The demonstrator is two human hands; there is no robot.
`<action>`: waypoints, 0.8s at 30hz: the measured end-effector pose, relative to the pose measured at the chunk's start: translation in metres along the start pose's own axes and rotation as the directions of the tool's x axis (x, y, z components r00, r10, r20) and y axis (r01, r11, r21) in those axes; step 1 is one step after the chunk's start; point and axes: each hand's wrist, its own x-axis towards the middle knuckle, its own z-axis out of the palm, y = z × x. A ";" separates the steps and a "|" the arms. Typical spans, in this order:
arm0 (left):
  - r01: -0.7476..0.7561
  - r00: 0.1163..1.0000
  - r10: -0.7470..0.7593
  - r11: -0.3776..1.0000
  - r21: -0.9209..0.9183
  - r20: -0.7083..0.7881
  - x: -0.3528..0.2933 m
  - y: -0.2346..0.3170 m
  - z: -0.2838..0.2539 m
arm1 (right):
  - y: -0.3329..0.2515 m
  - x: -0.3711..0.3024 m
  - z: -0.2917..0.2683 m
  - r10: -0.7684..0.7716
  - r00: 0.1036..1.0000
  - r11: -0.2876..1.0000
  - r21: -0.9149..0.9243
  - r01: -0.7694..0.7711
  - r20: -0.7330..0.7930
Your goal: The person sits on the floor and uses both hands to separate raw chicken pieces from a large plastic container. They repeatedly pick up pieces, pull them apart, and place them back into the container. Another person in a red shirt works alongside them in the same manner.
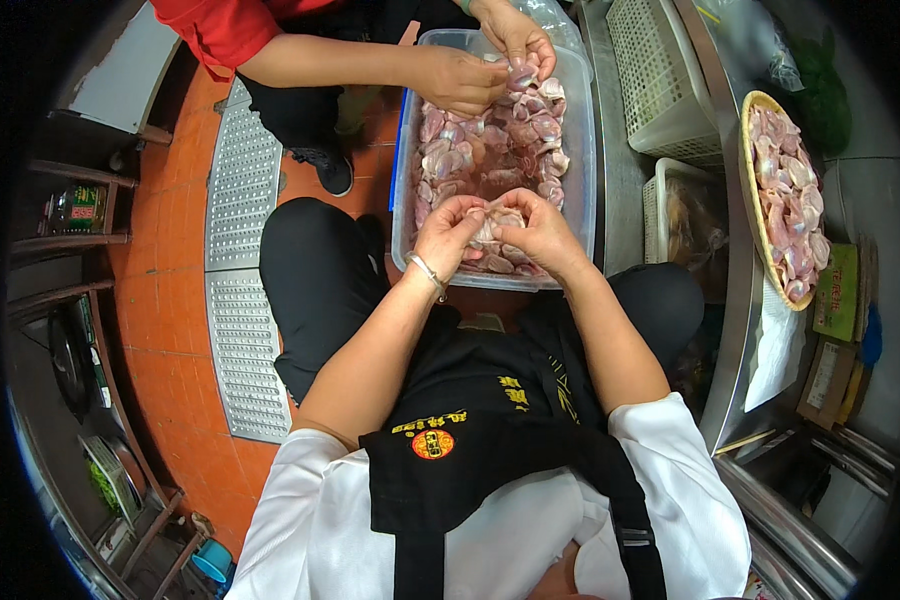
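Observation:
A large clear plastic tub point(588, 200) full of raw, pinkish poultry gizzards point(500, 145) stands before my knees. Over its near end, my left hand point(448, 236) and my right hand point(544, 238) come together. The fingers of both are closed around a pale, opened-out gizzard point(485, 234), which they partly cover. Reddish liquid lies between the gizzards in the middle of the tub. At its far end, a co-worker's hands point(470, 80) hold another gizzard point(521, 76) with purplish flesh and whitish skin.
On the metal counter at right rests a round woven tray point(750, 190) heaped with gizzards. White plastic baskets point(660, 75) stand beside the tub. To the left are a perforated metal floor strip point(242, 200) over orange tiles and a shelf rack point(70, 240). The co-worker's shoe point(337, 175) is near the tub.

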 end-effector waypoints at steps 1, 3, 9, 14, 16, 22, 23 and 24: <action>0.023 1.000 -0.022 1.000 -0.020 0.005 0.001 -0.002 0.000 | 0.003 0.000 0.000 -0.005 1.000 0.999 0.053 0.005 -0.002; 0.066 0.998 -0.066 0.996 -0.058 0.008 0.004 -0.005 -0.003 | -0.009 -0.003 0.002 0.055 0.998 0.980 0.188 -0.061 0.034; 0.100 0.993 -0.113 0.923 -0.372 -0.014 0.001 -0.002 -0.001 | 0.000 0.000 0.002 0.155 0.979 0.833 0.516 -0.200 0.130; 0.006 1.000 -0.023 0.700 -0.714 -0.015 -0.007 -0.001 0.003 | -0.007 -0.003 0.019 0.155 0.985 0.579 0.800 -0.158 0.082; -0.051 0.999 0.028 0.671 -0.739 -0.043 -0.008 -0.001 0.009 | -0.003 -0.003 0.027 0.070 0.995 0.482 0.872 -0.091 0.066; -0.119 0.993 0.092 0.702 -0.702 -0.077 -0.007 0.001 0.010 | -0.008 -0.003 0.032 0.009 1.000 0.479 0.877 0.021 -0.029; -0.105 0.994 0.085 0.736 -0.669 -0.063 -0.007 0.001 0.007 | -0.008 -0.003 0.029 0.017 0.999 0.522 0.853 0.020 -0.034; -0.089 0.995 0.095 0.791 -0.606 -0.022 -0.005 0.002 0.004 | -0.008 -0.003 0.025 0.025 0.999 0.564 0.826 0.018 -0.038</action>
